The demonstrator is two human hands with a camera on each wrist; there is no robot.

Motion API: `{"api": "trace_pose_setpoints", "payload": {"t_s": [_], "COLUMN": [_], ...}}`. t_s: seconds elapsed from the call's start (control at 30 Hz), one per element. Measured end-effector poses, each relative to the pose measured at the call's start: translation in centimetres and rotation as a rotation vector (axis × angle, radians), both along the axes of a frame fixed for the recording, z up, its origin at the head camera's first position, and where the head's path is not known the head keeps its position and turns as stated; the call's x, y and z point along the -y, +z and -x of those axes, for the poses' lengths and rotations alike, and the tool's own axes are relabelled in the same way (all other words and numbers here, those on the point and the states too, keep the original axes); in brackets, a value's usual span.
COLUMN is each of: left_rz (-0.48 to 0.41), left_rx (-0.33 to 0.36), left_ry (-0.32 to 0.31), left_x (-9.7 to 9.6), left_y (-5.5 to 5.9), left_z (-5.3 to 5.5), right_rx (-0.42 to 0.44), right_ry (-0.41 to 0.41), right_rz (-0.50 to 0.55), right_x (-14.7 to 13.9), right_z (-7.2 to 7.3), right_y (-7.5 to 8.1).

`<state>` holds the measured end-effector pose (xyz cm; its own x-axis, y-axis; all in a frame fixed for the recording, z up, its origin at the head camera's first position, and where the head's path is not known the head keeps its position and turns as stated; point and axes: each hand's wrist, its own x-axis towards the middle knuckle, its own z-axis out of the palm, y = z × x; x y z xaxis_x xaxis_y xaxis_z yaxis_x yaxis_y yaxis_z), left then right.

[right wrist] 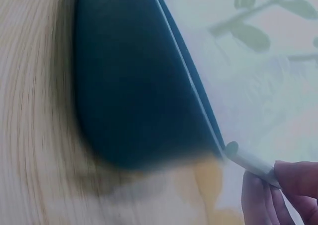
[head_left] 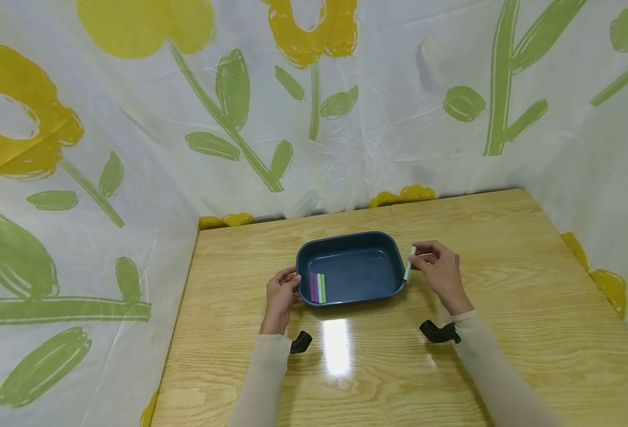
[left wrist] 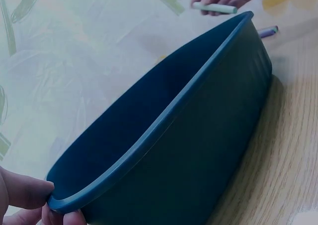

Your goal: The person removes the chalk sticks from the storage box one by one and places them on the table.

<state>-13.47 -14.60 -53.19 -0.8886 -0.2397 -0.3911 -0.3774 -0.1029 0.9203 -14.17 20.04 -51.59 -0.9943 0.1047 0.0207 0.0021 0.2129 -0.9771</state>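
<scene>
Blue tray (head_left: 359, 276) gripped at left; pale green stick (head_left: 410, 264) pinched at right

Left hand (head_left: 280, 293): thumb and fingers grasping tray rim near its front-left corner. Tray on wooden table (head_left: 228, 367), nearer the back edge than the front. Inside, by the tray's left edge toward its front-left corner: two purple sticks (head_left: 312, 287), then two greenish sticks (head_left: 323, 287), side by side. Right hand (head_left: 442, 276): grasping the pale green stick, lower end at tray's right edge; contact cannot be determined. Further right: another purple stick (head_left: 457, 260), partly hidden.
</scene>
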Motion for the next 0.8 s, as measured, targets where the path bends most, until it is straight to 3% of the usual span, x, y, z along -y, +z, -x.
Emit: {"api": "trace_pose_setpoints", "payload": {"t_s": [0.13, 0.43, 0.8], "left_rz": [0.007, 0.008, 0.006], "left_rx": [0.004, 0.011, 0.010], "left_ry": [0.008, 0.011, 0.016], "left_x": [0.0, -0.1, -0.1], "left_y": [-0.1, 0.0, 0.0], "left_z": [0.1, 0.1, 0.0], "right_rx": [-0.016, 0.034, 0.090], "right_ry": [-0.042, -0.112, -0.169], "right_rz": [0.001, -0.010, -0.081], "right_x": [-2.1, -6.2, -9.3], "right_z": [-0.3, -0.7, -0.7], "right_y": [-0.1, -0.8, -3.0]}}
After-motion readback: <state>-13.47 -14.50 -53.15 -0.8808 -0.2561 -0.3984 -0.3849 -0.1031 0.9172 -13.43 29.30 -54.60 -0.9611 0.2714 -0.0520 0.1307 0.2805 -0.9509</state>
